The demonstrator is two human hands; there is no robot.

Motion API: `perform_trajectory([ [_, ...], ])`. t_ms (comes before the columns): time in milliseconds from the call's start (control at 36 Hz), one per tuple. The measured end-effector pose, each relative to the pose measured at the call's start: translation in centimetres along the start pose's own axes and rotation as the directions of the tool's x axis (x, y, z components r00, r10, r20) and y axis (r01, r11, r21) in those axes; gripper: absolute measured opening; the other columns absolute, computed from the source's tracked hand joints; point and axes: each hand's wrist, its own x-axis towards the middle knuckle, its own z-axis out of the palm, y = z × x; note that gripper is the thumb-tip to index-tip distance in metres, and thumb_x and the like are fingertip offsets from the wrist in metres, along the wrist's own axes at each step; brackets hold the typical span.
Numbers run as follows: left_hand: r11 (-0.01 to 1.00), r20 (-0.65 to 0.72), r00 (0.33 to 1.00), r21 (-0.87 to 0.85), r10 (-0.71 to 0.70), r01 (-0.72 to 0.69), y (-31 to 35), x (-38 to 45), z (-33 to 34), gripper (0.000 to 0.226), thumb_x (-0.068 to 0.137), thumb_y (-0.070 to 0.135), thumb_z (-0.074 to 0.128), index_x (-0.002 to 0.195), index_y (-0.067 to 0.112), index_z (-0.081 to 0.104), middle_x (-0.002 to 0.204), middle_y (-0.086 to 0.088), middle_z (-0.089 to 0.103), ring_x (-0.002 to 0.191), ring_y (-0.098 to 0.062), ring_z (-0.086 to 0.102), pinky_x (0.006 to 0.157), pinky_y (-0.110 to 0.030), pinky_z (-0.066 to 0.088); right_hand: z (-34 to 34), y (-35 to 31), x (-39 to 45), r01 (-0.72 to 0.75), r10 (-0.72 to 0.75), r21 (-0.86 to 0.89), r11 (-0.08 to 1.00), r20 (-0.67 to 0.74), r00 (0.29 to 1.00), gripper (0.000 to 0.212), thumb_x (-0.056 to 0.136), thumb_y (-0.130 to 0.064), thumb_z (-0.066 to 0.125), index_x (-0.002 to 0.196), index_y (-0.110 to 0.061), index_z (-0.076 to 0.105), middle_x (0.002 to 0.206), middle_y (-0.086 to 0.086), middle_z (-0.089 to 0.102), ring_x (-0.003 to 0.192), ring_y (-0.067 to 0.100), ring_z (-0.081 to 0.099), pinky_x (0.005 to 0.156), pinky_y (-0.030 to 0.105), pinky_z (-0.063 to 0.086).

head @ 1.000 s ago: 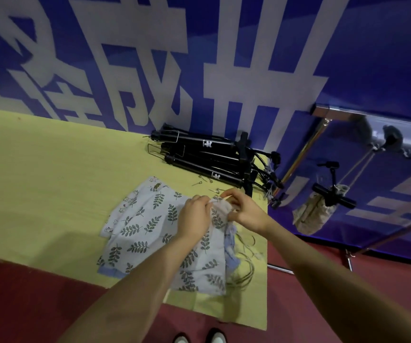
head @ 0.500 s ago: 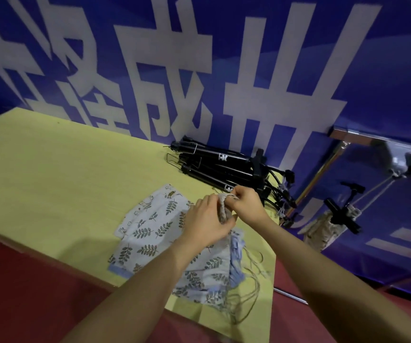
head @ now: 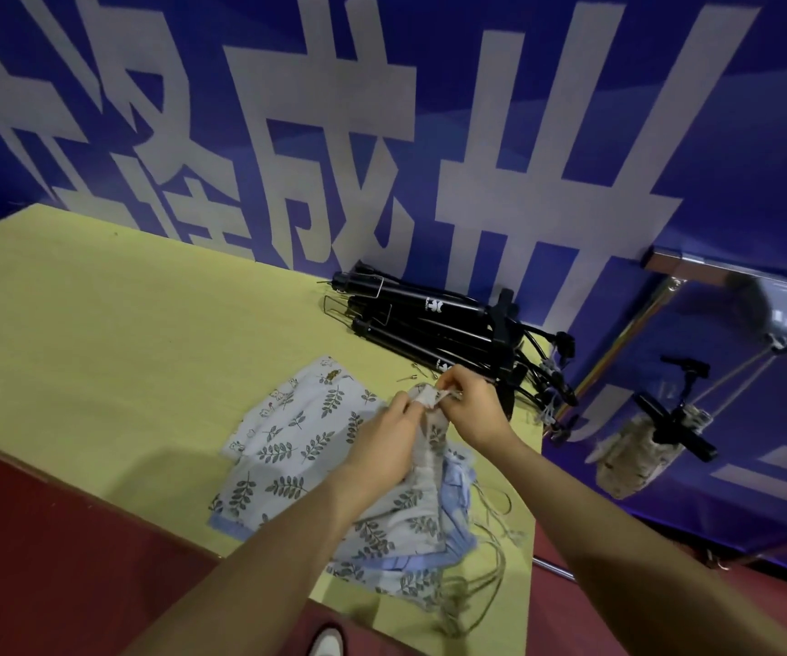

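White leaf cloth (head: 287, 447) lies on the yellow table (head: 98, 348). The left hand (head: 382, 445) pinches its bunched top edge with curled fingers. The right hand (head: 474, 409) pinches the same edge, just beside it. Black stands (head: 429, 319) lie close behind the hands. Thin strings (head: 495, 556) trail beside the cloth.

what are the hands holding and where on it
The leaf-print cloth, at its bunched-up far edge: the left hand and right hand both pinch it there.

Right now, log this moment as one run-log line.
left hand: pinches leaf-print cloth | right hand: pinches its gathered edge | surface: yellow table
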Motion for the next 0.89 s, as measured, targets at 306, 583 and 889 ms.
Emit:
perform_trajectory([
  [306,0.994,-0.001,0.994,0.001,-0.112,0.112,-3.8,2.7,-2.2,0.071,0.081,-0.008,0.055,0.138,0.026,0.029,0.126,-0.007,0.038,0.088,-0.024,0.052,0.06,-0.029,0.039,1.7,-0.3,3.6,0.004,-0.006,-0.052,0.999,-0.05,0.999,0.009,0.09,-0.005,0.057,0.094,-0.002,0.064,0.096,0.011,0.065,0.084,0.019,0.055,0.062,0.023,0.035],
  [583,0.958,-0.097,0.967,0.144,-0.237,0.25,-9.4,7.6,-6.1,0.067,0.084,0.0,0.057,0.141,0.019,0.027,0.131,-0.008,0.036,0.105,-0.031,0.053,0.066,-0.036,0.041,3.5,0.1,7.5,-0.109,0.122,0.163,0.981,-0.068,0.99,0.016,0.094,-0.015,0.054,0.105,-0.01,0.064,0.098,0.005,0.063,0.077,0.012,0.057,0.064,0.017,0.043],
  [889,0.965,-0.044,0.968,-0.106,-0.246,0.241,-11.7,11.0,-5.6,0.068,0.087,0.001,0.05,0.147,0.019,0.024,0.139,-0.004,0.033,0.089,-0.029,0.056,0.062,-0.034,0.037,7.1,3.7,11.0,-0.006,0.075,-0.632,0.775,0.083,0.994,0.039,0.096,-0.016,0.041,0.135,-0.02,0.048,0.125,0.01,0.046,0.11,0.031,0.041,0.091,0.036,0.032],
])
